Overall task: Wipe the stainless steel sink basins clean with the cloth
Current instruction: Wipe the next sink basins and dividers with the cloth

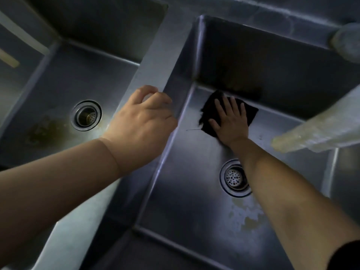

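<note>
A: Where is the cloth (229, 112) being kept just now?

B: It is being pressed flat on the floor of the right basin (194, 191), close against the foot of the back wall and near the back-left corner. The right hand (228, 123) is being laid on it with fingers straight and spread, so nothing is being pinched; the cloth is being held down by the palm, probably so that pressure is spread over its whole face.

A: And the left hand (140, 121)?

B: It is being rested on the divider (153, 75) between the two basins, with fingers curled over the edge. It is likely being used as a brace while the body is being leaned forward. Whether the rim is being truly gripped or only touched by the fingertips cannot be told for certain, as the tips are partly hidden.

A: What room is being left for the strokes?

B: The back wall and the left wall are being met almost at once, so the free run is being offered toward the near side and to the right. The drain (235, 177) is being passed by the right forearm, and pale stains (247, 215) are lying beyond it, near the front edge, not yet being reached. A blurred pale shape (321, 129), perhaps a tap or a wrapped pipe, is being hung over the right side and may be crowding the arm there.

A: And the left basin (58, 94)?

B: It is judged to be waiting: a brownish patch (42, 131) is being shown beside its drain (86, 115).
</note>
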{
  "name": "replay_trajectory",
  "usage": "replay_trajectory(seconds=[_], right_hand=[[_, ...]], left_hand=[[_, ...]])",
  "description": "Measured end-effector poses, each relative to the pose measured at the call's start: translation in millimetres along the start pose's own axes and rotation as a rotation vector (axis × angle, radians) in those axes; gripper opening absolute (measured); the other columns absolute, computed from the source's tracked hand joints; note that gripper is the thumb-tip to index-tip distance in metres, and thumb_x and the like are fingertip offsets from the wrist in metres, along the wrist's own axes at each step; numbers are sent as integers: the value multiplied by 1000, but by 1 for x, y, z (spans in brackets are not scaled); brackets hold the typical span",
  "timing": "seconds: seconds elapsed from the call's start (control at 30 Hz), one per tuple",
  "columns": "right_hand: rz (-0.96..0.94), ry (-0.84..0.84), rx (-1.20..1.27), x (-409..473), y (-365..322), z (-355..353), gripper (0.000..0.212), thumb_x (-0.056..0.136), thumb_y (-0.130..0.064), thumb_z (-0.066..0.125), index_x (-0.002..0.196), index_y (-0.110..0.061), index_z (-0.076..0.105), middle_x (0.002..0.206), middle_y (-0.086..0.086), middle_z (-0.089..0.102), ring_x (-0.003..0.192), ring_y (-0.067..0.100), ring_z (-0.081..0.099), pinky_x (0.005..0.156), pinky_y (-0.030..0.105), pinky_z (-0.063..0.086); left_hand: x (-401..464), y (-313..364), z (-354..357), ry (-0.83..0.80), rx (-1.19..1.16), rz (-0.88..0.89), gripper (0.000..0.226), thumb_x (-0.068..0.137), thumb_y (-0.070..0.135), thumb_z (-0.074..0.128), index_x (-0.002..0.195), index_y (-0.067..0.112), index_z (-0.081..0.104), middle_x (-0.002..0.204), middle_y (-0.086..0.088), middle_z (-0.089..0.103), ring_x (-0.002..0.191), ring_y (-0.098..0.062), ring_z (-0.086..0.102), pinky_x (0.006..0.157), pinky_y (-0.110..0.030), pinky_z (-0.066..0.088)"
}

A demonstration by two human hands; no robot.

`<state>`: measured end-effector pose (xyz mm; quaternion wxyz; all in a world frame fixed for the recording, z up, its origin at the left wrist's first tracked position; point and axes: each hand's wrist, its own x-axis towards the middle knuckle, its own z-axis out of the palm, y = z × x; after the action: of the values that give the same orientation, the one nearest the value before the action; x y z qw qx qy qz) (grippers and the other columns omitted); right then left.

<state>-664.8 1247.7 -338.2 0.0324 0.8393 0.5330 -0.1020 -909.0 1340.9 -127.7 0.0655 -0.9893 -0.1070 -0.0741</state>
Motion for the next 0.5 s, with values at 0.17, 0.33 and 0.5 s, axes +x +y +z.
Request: replay_trajectory(seconds=[0.17,0.33,0.5], right_hand=[[213,17,47,-60,92,-1,78,84,-56,18,150,-15,23,156,16,20,144,35,12,116,47,0],[469,-30,69,-140,147,5,85,80,-61,10,151,-15,21,157,15,18,146,31,9,117,44,-1],[471,-70,51,-222,126,26,74,86,-53,24,146,-11,34,151,20,31,140,40,23,114,51,11]], left_hand=[[6,22,6,-161,221,223,31,78,0,36,78,10,65,80,-12,65,110,-35,56,107,-46,29],[15,79,43,-416,29,39,22,69,19,50,85,16,64,86,-5,63,91,-28,60,80,-32,47],[-11,121,103,-835,-96,-210,63,89,27,55,143,12,27,148,-11,31,130,-29,36,103,-40,31]])
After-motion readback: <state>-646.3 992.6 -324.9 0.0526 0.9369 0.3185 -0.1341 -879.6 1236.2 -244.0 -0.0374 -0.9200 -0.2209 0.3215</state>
